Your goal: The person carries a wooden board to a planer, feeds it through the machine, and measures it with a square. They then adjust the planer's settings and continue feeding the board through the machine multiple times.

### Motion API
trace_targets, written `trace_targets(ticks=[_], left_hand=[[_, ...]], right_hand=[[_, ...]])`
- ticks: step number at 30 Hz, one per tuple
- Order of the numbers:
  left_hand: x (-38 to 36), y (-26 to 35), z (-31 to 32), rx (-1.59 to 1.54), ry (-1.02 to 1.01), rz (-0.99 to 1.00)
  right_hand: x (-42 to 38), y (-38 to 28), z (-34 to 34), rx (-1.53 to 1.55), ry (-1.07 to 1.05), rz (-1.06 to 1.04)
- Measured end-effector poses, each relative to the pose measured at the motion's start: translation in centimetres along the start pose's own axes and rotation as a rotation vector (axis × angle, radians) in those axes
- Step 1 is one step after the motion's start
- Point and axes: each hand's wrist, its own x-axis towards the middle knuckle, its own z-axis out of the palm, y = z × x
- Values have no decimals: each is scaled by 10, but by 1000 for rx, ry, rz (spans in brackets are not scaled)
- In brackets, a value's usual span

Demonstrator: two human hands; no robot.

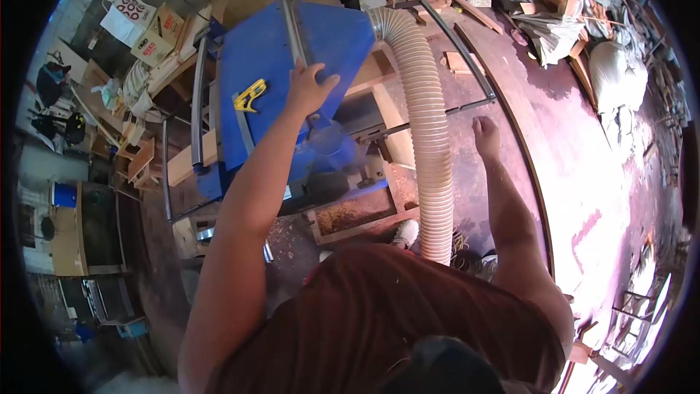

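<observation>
Left grip (310,87) flat, open on slanted blue machine hood (292,51), right grip (485,135) loose, empty

Little can be read here. The white paper bag (130,16) at the upper left carries a red and dark printed pattern that looks like round figures or letters, too small to make out, and the cardboard box (162,35) just beside it bears red printed marks that are equally unreadable. The yellow sticker (249,95) on the blue machine hood (292,66) shows a dark pictogram with no legible words or numbers.
</observation>
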Motion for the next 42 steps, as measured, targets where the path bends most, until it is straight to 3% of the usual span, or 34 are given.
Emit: trace_targets(ticks=[1, 5, 7, 8, 11, 13, 20, 42], left_hand=[[9, -1, 10, 214, 43, -17], [26, -1, 4, 189, -71, -114], [25, 4, 1, 272, -110, -77], [18, 4, 2, 277, -127, -96], [24, 8, -3, 358, -64, -45], [21, 6, 1, 341, -40, -14], [18, 10, -3, 254, -47, -67], [36, 4, -2, 311, -139, -138]], right_hand=[[19, 3, 2, -18, 37, -72], [75, 42, 18, -40, -26, -129], [95, 48, 26, -498, 84, -184], [104, 49, 27, -468, -7, -99], [125, 73, 51, -595, 43, -125], [124, 93, 60, -760, -79, 7], [112, 96, 66, -761, -26, -42], [117, 98, 66, -797, -169, 62]])
